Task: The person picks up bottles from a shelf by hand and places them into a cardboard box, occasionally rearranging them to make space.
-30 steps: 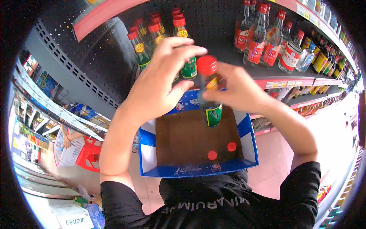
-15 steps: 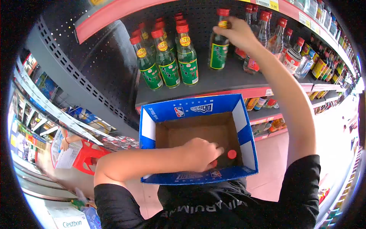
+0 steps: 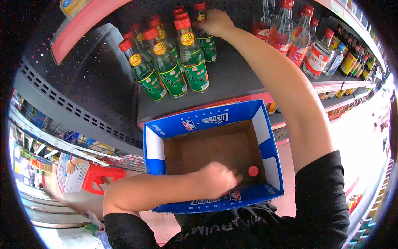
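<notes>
On the upper shelf, my right hand point(image 3: 217, 23) is closed around the neck of a green-labelled glass bottle point(image 3: 208, 49), upright behind the front ones. Several matching bottles with red caps and yellow neck tags stand left of it, among them a front bottle point(image 3: 195, 74). My left hand point(image 3: 215, 179) is curled, slightly blurred, inside a blue cardboard box point(image 3: 211, 118); what its fingers hold is hidden. Near its fingertips, a round red cap point(image 3: 253, 171) shows in the box. Whatever is below that cap is too dark to make out.
Clear glass bottles with red labels point(image 3: 317, 60) line the shelf to the right. A metal shelf upright point(image 3: 78, 120) and a red-edged shelf point(image 3: 83, 27) border the left side. Behind at left, another person's hand point(image 3: 71, 166) is beside a red basket point(image 3: 101, 178).
My right hand has carried the bottle left and back, to the grouped bottles. My left hand stays in the box. The view has shifted a little.
</notes>
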A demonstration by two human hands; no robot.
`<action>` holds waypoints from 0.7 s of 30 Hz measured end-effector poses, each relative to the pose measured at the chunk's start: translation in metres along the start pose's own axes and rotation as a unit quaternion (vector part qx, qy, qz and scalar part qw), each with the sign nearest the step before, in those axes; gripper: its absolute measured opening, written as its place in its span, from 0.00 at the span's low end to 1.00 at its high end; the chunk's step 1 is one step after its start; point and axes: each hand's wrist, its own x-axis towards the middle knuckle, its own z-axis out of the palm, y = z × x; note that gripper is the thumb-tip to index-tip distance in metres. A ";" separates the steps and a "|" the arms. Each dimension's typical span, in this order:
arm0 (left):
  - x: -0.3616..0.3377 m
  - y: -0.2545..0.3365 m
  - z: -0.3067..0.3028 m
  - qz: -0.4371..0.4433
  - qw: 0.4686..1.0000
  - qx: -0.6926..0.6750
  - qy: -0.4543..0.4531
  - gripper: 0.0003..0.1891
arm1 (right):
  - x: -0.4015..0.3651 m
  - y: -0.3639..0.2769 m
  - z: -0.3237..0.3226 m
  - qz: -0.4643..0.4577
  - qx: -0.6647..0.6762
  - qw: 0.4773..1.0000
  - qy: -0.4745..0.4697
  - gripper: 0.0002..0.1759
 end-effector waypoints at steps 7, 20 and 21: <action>0.002 0.003 -0.013 0.014 1.000 0.011 -0.020 0.08 | -0.004 0.009 0.011 -0.029 0.026 0.999 -0.003 0.36; -0.001 0.003 -0.011 -0.118 0.992 -0.049 0.012 0.14 | -0.118 0.003 -0.022 -0.080 0.261 0.961 0.049 0.33; -0.003 0.002 -0.015 -0.133 0.989 -0.055 0.027 0.14 | -0.139 -0.002 -0.031 -0.086 0.290 0.953 0.026 0.30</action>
